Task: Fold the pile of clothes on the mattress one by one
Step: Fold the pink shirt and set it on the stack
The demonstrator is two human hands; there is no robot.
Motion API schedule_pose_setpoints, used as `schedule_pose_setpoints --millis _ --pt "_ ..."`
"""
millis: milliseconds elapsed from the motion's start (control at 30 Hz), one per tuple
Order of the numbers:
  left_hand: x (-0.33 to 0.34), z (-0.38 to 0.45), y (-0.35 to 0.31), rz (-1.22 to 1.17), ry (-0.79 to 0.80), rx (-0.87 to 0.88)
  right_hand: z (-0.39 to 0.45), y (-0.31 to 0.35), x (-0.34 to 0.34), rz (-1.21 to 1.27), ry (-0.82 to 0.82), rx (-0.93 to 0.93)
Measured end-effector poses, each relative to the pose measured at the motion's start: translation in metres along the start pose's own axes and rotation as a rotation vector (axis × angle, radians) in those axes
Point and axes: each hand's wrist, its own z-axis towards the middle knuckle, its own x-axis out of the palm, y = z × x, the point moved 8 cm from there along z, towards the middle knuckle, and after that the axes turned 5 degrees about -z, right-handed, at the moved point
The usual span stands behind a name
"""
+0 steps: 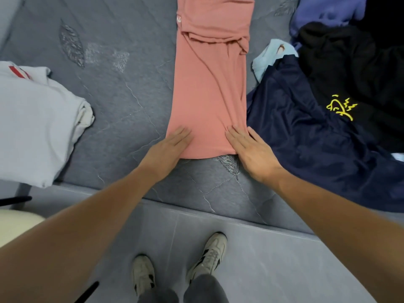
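Clothes pile (332,88) crowds the salmon shirt (209,88) rightward; white garment (32,119) left; left hand (169,149) and right hand (251,152) press flat, fingers straight.

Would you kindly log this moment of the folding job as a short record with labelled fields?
surface: grey quilted mattress
garment in work: salmon-pink cotton shirt, lying as a long narrow strip, sleeves folded in
left hand: flat on the near left corner of the hem
right hand: flat on the near right corner, fingers straight
folded so far: white garment with red stripe, at the left
unfolded pile: navy blue shiny garment, black garment with yellow print, at the right
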Motion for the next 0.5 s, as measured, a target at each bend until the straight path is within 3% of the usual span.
schedule_pose_setpoints --millis 233,367,500 --pt "0.0 -0.085 -0.013 -0.044 0.073 -0.002 -0.047 0.074 0.003 0.122 -0.007 0.015" --pt "-0.003 -0.145 -0.027 -0.091 0.008 0.062 -0.08 0.13 0.008 0.187 -0.039 0.027" --pt "0.005 -0.166 -0.011 -0.124 0.005 0.05 -0.087 0.135 0.007 0.236 -0.07 0.159"
